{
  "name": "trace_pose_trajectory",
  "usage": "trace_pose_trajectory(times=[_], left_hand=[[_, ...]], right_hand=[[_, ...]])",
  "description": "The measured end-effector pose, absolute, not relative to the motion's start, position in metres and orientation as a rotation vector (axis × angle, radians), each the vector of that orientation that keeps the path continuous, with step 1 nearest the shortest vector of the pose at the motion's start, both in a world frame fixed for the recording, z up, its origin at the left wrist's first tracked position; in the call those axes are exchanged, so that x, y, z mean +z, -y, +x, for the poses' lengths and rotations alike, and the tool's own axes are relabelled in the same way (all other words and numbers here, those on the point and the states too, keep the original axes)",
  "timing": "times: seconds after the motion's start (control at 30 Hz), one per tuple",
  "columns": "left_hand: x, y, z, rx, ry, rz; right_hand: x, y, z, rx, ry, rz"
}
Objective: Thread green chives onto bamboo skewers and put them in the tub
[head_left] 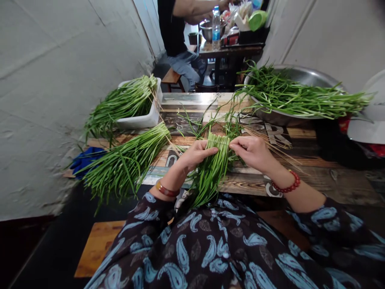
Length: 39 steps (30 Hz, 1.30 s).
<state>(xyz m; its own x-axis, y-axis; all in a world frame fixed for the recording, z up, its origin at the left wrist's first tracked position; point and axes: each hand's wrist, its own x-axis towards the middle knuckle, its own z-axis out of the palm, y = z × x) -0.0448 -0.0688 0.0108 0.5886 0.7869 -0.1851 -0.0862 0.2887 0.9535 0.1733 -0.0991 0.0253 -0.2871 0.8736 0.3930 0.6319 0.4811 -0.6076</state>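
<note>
A flat row of garlic chives (214, 168) hangs over the table's near edge, pale cut ends up and green leaves toward me. My left hand (197, 154) is closed on its left side, thumb laid across the stalks. On the other side my right hand (251, 150) is closed in a pinch at the edge of the row near the pale ends. What sits between those fingertips is too small to make out. Thin bamboo skewers (270, 146) lie on the table beneath and beyond my right hand.
To the left lie more chives (129, 160) by a blue cloth-like item (87, 160), with a white tub (155, 114) of chives behind. A steel basin (313, 76) heaped with chives stands at right. Loose leaves (198, 124) lie mid-table. A person (173, 36) sits at another table.
</note>
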Motion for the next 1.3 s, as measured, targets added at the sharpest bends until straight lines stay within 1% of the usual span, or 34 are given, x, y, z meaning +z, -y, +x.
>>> trace_pose_trajectory(times=[0.17,0.33,0.43,0.53,0.63,0.7,0.83,0.97,1.1,1.3], left_hand=[[0.003,0.062,-0.06,0.551,-0.788,1.142],[-0.008,0.055,-0.078,0.584,-0.859,1.217],[-0.004,0.046,-0.084,0.745,-0.996,1.307],[0.008,0.035,-0.082,0.97,-1.057,1.281],[0.021,0.024,-0.067,1.162,-1.068,1.289],[0.026,0.016,-0.049,1.208,-1.055,1.332],[0.021,-0.013,-0.012,1.12,-1.043,1.519],[0.002,-0.053,0.009,0.899,-1.361,1.971],[-0.017,-0.08,0.018,0.595,-1.564,2.255],[-0.035,-0.098,0.031,0.47,-1.655,2.326]], right_hand=[[0.01,0.082,0.174,0.533,1.93,-1.331],[-0.011,0.065,0.18,0.667,1.829,-1.427],[-0.023,0.056,0.186,0.775,1.716,-1.481],[-0.034,0.047,0.195,0.806,1.636,-1.522],[-0.043,0.038,0.206,0.831,1.611,-1.528],[-0.049,0.034,0.213,0.879,1.599,-1.509],[-0.056,0.033,0.225,0.993,1.59,-1.454],[-0.052,0.037,0.236,1.045,1.603,-1.422],[-0.044,0.039,0.241,0.975,1.692,-1.402],[-0.041,0.039,0.239,0.848,1.78,-1.429]])
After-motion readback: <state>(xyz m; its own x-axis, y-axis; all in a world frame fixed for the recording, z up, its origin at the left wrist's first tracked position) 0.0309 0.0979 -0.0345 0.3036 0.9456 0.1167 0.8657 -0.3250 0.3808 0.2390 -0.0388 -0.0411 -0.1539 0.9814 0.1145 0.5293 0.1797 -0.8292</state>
